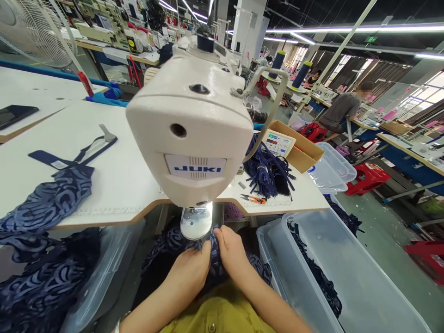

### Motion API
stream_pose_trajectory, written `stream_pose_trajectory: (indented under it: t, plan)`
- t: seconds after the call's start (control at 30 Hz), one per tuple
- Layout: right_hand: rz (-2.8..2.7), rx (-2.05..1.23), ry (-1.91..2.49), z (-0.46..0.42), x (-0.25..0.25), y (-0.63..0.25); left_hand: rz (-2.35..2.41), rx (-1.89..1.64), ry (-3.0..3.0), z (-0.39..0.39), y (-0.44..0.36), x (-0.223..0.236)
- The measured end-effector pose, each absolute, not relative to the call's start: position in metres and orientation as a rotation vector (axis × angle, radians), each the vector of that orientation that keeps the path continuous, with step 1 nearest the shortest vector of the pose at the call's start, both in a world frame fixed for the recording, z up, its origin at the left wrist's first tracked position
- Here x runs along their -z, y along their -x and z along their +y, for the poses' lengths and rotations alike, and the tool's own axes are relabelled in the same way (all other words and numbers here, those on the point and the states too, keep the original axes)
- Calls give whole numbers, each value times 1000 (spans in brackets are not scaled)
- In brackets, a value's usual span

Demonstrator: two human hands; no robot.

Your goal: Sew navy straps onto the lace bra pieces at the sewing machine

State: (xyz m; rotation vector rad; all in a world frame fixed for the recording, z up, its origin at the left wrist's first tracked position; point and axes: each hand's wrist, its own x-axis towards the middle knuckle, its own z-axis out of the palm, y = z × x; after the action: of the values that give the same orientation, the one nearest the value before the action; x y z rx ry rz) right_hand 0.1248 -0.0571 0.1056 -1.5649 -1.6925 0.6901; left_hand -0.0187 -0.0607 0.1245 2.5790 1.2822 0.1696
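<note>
A white JUKI sewing machine head (193,134) fills the middle of the view. Below it sits its arm end (196,222), with dark blue lace fabric (173,245) bunched around it. My left hand (189,270) pinches the fabric just under the arm end, fingers closed on it. My right hand (231,252) grips the same fabric right beside it, fingers curled. The needle area is hidden by the machine head.
The white table (114,180) carries blue lace pieces (48,199), a strap (79,155), blue strips (267,173), orange snips (255,199) and a control panel (277,143). Clear plastic bins stand at right (347,277) and lower left (104,268). Another person (342,111) sits far right.
</note>
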Motion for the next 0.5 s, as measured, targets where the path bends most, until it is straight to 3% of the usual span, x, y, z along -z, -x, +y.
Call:
stream_pose_trajectory:
  t: [0.13, 0.37, 0.5]
  plan:
    - [-2015, -322, 1662, -57, -109, -131, 1301, -132, -2529, -63, 23, -122]
    - [-2576, -945, 1096, -59, -179, -148, 997, -373, -2199, -59, 59, -153]
    - [-2468, -768, 1076, -57, -203, -139, 976, -430, -2095, -47, 76, -180]
